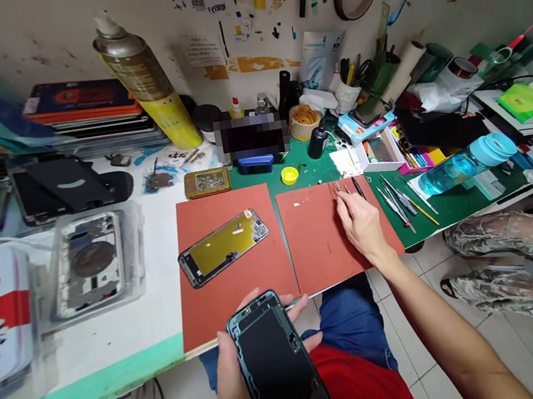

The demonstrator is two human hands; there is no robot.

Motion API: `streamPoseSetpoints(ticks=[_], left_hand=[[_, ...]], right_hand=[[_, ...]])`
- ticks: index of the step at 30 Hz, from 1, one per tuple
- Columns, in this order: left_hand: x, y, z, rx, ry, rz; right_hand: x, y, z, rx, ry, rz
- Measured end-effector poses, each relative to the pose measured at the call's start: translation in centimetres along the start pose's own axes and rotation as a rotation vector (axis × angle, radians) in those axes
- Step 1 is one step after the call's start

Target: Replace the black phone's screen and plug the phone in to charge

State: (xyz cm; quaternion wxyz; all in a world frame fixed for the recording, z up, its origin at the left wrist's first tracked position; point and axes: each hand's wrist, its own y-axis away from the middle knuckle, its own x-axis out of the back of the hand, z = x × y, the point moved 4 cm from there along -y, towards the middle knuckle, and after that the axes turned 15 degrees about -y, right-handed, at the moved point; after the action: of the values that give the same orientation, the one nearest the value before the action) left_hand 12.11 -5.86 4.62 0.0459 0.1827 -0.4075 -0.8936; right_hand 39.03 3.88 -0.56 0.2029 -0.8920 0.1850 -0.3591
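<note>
My left hand holds a dark phone housing over my lap, fingers wrapped round its edges. My right hand reaches onto the right red mat and pinches the tips of thin tweezers lying at the mat's far edge. On the left red mat lies a phone screen panel face down, its yellowish back showing.
More tweezers and tools lie on the green mat beside a blue water bottle. A small tin of screws, a yellow cap, a spray can and a phone frame in a clear tray stand around. Another person's legs are at right.
</note>
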Motion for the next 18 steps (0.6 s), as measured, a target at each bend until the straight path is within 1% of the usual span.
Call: streamPoseSetpoints(ticks=[4, 9, 11, 14, 16, 18], left_hand=[[-0.3, -0.4, 0.2, -0.022, 0.006, -0.009], [0.2, -0.9, 0.0, -0.02, 0.039, -0.051], [0.5, -1.2, 0.1, -0.028, 0.049, -0.063], [0.6, -1.9, 0.2, -0.052, 0.099, -0.064], [0.4, -2.6, 0.5, -0.122, 0.156, -0.077], [0.2, -3.4, 1.0, -0.271, 0.205, -0.124]], right_hand=[[-0.3, 0.4, 0.4, -0.015, 0.023, -0.048], [0.2, 1.2, 0.4, -0.018, 0.04, -0.042], [0.7, 1.6, -0.1, -0.017, 0.04, -0.031], [1.6, 2.8, -1.4, -0.016, 0.015, -0.015], [2.1, 4.1, -2.3, -0.025, -0.018, -0.004], [2.5, 5.5, -3.1, -0.008, -0.017, -0.005]])
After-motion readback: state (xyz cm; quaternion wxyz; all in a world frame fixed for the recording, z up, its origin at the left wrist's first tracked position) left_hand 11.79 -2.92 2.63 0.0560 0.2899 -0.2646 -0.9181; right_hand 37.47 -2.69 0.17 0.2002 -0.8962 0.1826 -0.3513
